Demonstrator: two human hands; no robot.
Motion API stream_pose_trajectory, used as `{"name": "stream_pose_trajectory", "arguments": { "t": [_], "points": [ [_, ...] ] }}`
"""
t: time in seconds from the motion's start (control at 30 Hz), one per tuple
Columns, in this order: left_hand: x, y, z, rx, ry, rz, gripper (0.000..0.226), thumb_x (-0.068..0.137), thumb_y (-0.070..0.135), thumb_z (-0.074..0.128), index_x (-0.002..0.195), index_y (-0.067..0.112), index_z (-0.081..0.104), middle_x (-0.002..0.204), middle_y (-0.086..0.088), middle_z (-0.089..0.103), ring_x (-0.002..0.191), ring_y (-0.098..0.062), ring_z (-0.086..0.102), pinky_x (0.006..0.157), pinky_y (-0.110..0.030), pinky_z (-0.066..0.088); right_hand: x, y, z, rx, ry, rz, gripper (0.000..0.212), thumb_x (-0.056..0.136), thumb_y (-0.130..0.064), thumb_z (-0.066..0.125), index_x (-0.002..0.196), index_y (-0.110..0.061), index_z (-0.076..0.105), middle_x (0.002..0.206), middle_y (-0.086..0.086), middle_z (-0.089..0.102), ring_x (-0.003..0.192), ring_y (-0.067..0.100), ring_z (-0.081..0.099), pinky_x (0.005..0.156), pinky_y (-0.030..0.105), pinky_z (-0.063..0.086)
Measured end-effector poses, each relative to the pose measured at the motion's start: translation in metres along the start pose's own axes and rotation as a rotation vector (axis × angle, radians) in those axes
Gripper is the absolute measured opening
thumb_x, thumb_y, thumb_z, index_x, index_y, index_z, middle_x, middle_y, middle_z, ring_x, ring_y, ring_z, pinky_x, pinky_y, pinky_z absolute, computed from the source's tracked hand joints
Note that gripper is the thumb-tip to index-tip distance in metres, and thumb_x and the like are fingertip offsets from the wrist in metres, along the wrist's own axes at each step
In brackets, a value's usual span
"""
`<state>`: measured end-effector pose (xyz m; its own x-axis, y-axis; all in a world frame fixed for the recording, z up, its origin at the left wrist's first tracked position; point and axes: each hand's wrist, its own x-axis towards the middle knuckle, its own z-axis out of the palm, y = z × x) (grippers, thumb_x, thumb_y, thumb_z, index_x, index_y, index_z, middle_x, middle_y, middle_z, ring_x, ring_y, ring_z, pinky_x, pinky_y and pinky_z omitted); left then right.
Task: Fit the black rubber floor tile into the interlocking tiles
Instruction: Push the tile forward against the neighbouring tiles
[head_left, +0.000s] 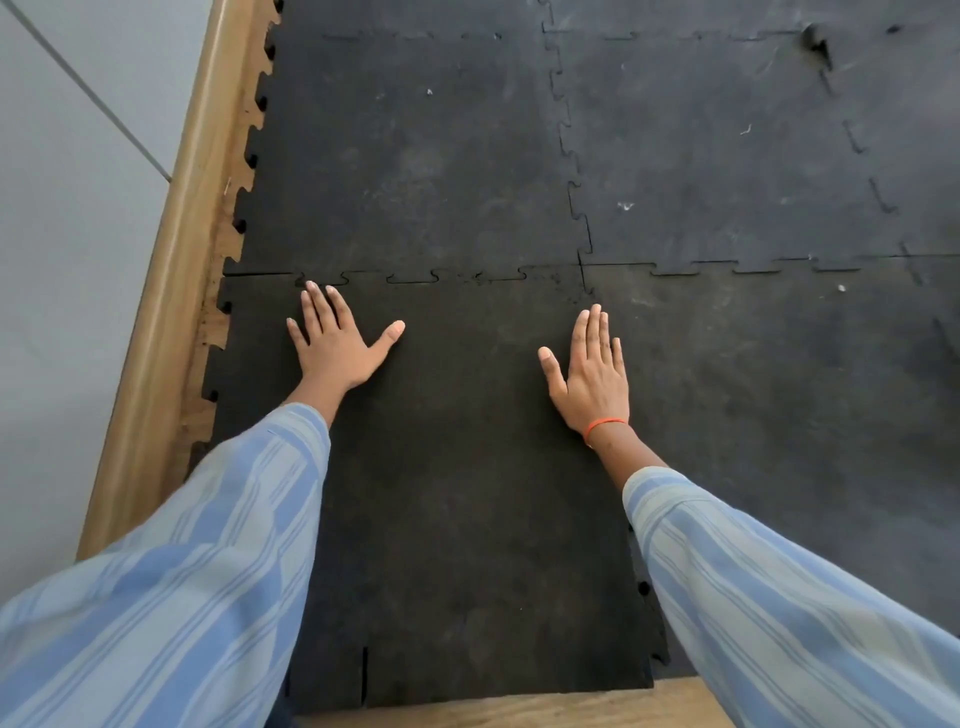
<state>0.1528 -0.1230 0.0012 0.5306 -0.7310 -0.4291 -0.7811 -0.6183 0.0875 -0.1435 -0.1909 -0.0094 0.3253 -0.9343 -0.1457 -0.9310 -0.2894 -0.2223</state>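
Note:
A black rubber floor tile (457, 467) lies flat in front of me, its toothed far edge meeting the interlocking tiles (415, 166) beyond it along a jigsaw seam. My left hand (337, 343) rests palm down near the tile's far left corner, fingers spread, fingertips close to the seam. My right hand (592, 374), with an orange band at the wrist, lies flat near the tile's far right side, fingers together. Neither hand grips anything. Striped blue sleeves hide part of the tile's sides.
A wooden skirting board (171, 312) and a grey wall (62, 234) run along the left. More joined black tiles (753, 182) cover the floor to the right. Bare wooden floor (519, 709) shows at the tile's near edge.

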Motion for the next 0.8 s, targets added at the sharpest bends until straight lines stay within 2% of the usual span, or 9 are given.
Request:
{"name": "stream_pose_trajectory", "arguments": {
  "t": [0.1,0.2,0.33,0.43,0.6,0.73,0.8],
  "points": [
    [-0.031,0.031,0.022,0.014,0.069,0.097,0.104,0.084,0.078,0.017,0.151,0.003,-0.011,0.158,-0.019,-0.019,0.146,-0.03,-0.016,0.118,-0.053,-0.003,-0.009,0.002,0.001,-0.093,-0.008,-0.062,0.079,0.094,-0.056,0.013,0.149,-0.001,0.004,0.16,0.016,0.001,0.148,0.025,-0.003,0.121,0.038,0.0],
    [-0.066,0.066,0.047,0.038,0.113,0.209,0.096,0.089,0.072,0.017,0.151,0.004,-0.009,0.159,-0.017,-0.017,0.147,-0.028,-0.014,0.116,-0.053,-0.004,-0.029,0.006,0.005,-0.119,0.014,-0.012,0.083,0.091,-0.06,0.007,0.149,0.0,0.004,0.159,0.017,0.0,0.148,0.025,-0.003,0.12,0.038,-0.002],
    [-0.101,0.095,0.077,0.072,0.165,0.33,0.086,0.09,0.065,0.004,0.152,0.007,-0.006,0.161,-0.012,-0.012,0.148,-0.024,-0.01,0.118,-0.053,-0.001,-0.034,0.008,0.007,-0.106,0.015,0.017,0.083,0.093,-0.06,0.013,0.149,0.0,0.0,0.159,0.017,-0.004,0.147,0.026,-0.006,0.12,0.037,-0.003],
    [-0.106,0.099,0.085,0.084,0.198,0.345,0.083,0.09,0.062,0.0,0.153,0.007,-0.002,0.161,-0.011,-0.006,0.149,-0.023,-0.005,0.118,-0.052,0.002,-0.031,0.009,0.007,-0.06,0.007,0.016,0.081,0.094,-0.058,0.016,0.149,-0.001,0.001,0.159,0.017,-0.002,0.148,0.026,-0.005,0.121,0.038,0.002],
    [-0.106,0.101,0.085,0.088,0.196,0.334,0.083,0.09,0.062,-0.003,0.152,0.007,-0.003,0.161,-0.011,-0.008,0.148,-0.024,-0.006,0.118,-0.052,0.002,-0.031,0.011,0.008,-0.009,0.001,0.02,0.083,0.092,-0.06,0.014,0.149,-0.001,0.003,0.16,0.016,0.001,0.148,0.025,-0.002,0.121,0.04,0.007],
    [-0.109,0.102,0.082,0.082,0.172,0.321,0.08,0.092,0.06,-0.001,0.152,0.008,-0.008,0.16,-0.011,-0.013,0.148,-0.023,-0.01,0.119,-0.051,0.001,-0.032,0.01,0.005,-0.054,-0.03,0.011,0.085,0.094,-0.06,0.021,0.149,-0.001,-0.002,0.159,0.016,-0.007,0.147,0.025,-0.008,0.121,0.038,-0.001],
    [-0.11,0.103,0.081,0.084,0.16,0.324,0.08,0.092,0.06,0.002,0.151,0.008,-0.01,0.16,-0.01,-0.014,0.148,-0.023,-0.011,0.119,-0.05,0.0,-0.042,0.007,0.006,-0.038,-0.006,0.081,0.081,0.096,-0.056,0.021,0.149,0.001,-0.002,0.159,0.018,-0.007,0.147,0.026,-0.01,0.121,0.039,-0.001]
  ]
}}
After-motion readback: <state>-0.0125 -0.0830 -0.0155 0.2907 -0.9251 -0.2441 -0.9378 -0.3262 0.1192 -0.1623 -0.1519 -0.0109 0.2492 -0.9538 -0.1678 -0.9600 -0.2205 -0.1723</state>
